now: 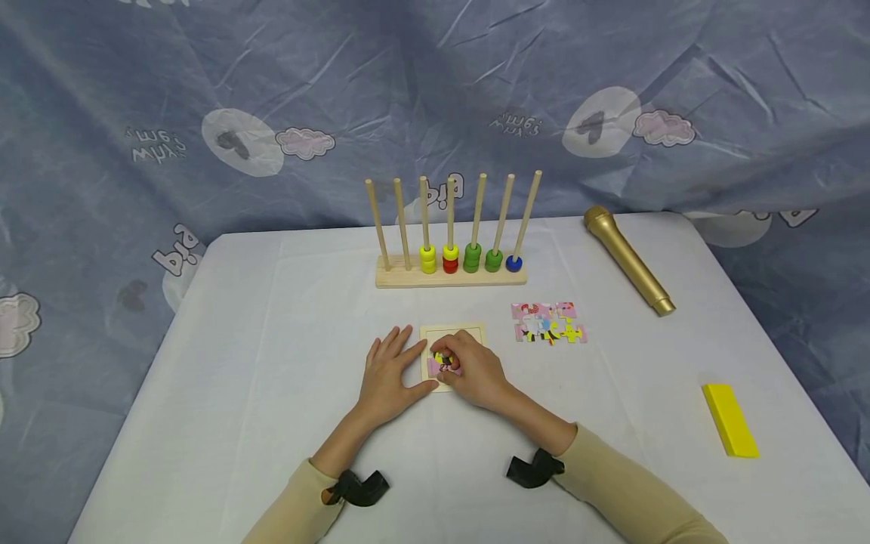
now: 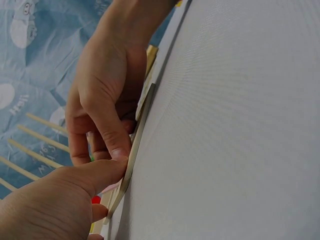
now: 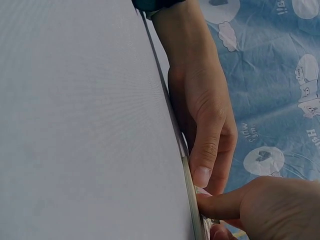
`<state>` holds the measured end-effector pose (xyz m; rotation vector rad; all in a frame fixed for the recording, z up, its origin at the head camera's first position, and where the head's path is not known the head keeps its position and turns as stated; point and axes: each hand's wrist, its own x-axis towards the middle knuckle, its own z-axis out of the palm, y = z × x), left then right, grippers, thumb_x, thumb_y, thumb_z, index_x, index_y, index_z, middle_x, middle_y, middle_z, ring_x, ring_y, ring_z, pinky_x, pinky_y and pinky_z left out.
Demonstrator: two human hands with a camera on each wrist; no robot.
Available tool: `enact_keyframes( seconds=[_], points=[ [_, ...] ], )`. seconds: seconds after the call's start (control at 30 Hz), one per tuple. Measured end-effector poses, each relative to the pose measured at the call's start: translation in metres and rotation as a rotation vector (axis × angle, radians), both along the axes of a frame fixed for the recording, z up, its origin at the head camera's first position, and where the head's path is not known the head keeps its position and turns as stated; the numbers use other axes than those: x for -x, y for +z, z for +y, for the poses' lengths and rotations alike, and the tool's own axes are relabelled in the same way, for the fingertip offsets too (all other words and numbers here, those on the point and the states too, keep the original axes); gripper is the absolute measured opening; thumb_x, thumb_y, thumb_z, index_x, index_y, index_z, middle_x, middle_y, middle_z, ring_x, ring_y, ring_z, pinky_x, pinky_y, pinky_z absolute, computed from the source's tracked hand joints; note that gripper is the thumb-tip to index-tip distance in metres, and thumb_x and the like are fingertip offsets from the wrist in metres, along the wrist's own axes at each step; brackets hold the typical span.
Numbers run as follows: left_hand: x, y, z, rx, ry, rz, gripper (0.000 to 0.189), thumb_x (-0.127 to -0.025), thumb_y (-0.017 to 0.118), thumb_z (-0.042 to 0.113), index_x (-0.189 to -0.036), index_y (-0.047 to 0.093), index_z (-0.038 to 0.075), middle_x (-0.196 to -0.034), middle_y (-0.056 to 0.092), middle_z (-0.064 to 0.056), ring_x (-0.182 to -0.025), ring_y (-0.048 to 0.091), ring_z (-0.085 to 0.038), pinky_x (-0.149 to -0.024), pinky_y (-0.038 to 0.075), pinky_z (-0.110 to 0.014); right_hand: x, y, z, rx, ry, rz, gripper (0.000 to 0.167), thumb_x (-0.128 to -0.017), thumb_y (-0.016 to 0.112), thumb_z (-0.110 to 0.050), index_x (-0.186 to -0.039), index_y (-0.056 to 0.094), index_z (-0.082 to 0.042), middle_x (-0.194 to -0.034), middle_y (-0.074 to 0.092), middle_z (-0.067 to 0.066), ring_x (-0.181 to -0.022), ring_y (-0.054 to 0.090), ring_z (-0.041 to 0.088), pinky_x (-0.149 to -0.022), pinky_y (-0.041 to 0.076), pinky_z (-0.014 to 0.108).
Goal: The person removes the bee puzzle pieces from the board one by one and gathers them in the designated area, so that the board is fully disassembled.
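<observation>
A small wooden puzzle tray lies on the table, with pink and yellow puzzle pieces inside its frame. My left hand is spread at the tray's left side, its thumb and index fingertip touching the frame. Over the tray, my right hand bends its fingers and thumb round a puzzle piece, which they partly hide. The tray appears edge-on in the left wrist view, where both thumbs meet near its rim. Several loose puzzle pieces lie to the right of the tray.
Behind the tray stands a wooden peg rack with coloured beads. A gold toy microphone lies at the back right, and a yellow block nearer the right edge. A printed blue-grey cloth hangs beyond the white table.
</observation>
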<state>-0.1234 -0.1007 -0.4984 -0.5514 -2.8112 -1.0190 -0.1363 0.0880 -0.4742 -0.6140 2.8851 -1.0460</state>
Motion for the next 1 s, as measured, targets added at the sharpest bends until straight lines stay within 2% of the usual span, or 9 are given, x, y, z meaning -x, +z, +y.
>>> enact_keyframes(
  seconds=[0.23, 0.43, 0.63, 0.7, 0.87, 1.0],
  points=[
    [0.000, -0.002, -0.001, 0.001, 0.002, 0.010, 0.067, -0.077, 0.079, 0.039, -0.134, 0.060, 0.008, -0.153, 0.041, -0.017, -0.146, 0.029, -0.036, -0.117, 0.015, -0.061, 0.000, 0.000, 0.000, 0.048, 0.022, -0.004, 0.033, -0.078, 0.079, -0.006, -0.106, 0.065, -0.016, -0.082, 0.059, -0.005, -0.069, 0.049, 0.006, -0.059, 0.038, 0.020],
    [0.000, -0.001, -0.001, 0.000, 0.006, 0.002, 0.067, -0.077, 0.079, 0.037, -0.135, 0.060, 0.008, -0.153, 0.041, -0.017, -0.146, 0.028, -0.035, -0.117, 0.014, -0.060, 0.001, 0.002, 0.001, 0.220, 0.031, -0.058, 0.026, -0.083, 0.070, 0.003, -0.105, 0.068, -0.011, -0.082, 0.063, 0.000, -0.070, 0.054, 0.009, -0.062, 0.044, 0.019],
    [-0.001, 0.000, 0.000, 0.005, 0.005, 0.001, 0.067, -0.078, 0.079, 0.038, -0.134, 0.060, 0.008, -0.153, 0.041, -0.017, -0.146, 0.029, -0.037, -0.117, 0.015, -0.061, 0.001, 0.010, 0.007, 0.436, 0.022, -0.228, 0.027, -0.088, 0.065, 0.005, -0.113, 0.068, -0.004, -0.091, 0.063, 0.012, -0.071, 0.065, 0.014, -0.065, 0.051, 0.019],
    [-0.001, 0.001, 0.000, 0.013, 0.004, 0.009, 0.067, -0.077, 0.079, 0.039, -0.134, 0.060, 0.007, -0.152, 0.042, -0.018, -0.145, 0.030, -0.037, -0.116, 0.016, -0.061, 0.002, 0.016, 0.010, 0.480, 0.006, -0.274, 0.027, -0.089, 0.063, 0.004, -0.115, 0.067, -0.003, -0.093, 0.062, 0.014, -0.071, 0.067, 0.017, -0.062, 0.052, 0.020],
    [-0.001, 0.001, 0.001, 0.026, 0.006, 0.009, 0.068, -0.077, 0.079, 0.039, -0.135, 0.059, 0.008, -0.153, 0.041, -0.017, -0.146, 0.029, -0.037, -0.116, 0.015, -0.061, 0.006, 0.032, 0.027, 0.519, -0.052, -0.298, 0.028, -0.091, 0.061, 0.001, -0.118, 0.065, -0.001, -0.096, 0.059, 0.013, -0.064, 0.061, 0.020, -0.053, 0.048, 0.022],
    [-0.001, 0.001, 0.001, 0.027, 0.006, 0.010, 0.068, -0.078, 0.079, 0.039, -0.135, 0.059, 0.008, -0.153, 0.041, -0.018, -0.145, 0.029, -0.037, -0.116, 0.016, -0.061, 0.009, 0.041, 0.048, 0.529, -0.117, -0.294, 0.027, -0.091, 0.063, -0.002, -0.118, 0.065, -0.001, -0.098, 0.057, 0.012, -0.068, 0.063, 0.027, -0.056, 0.052, 0.025]
  ],
)
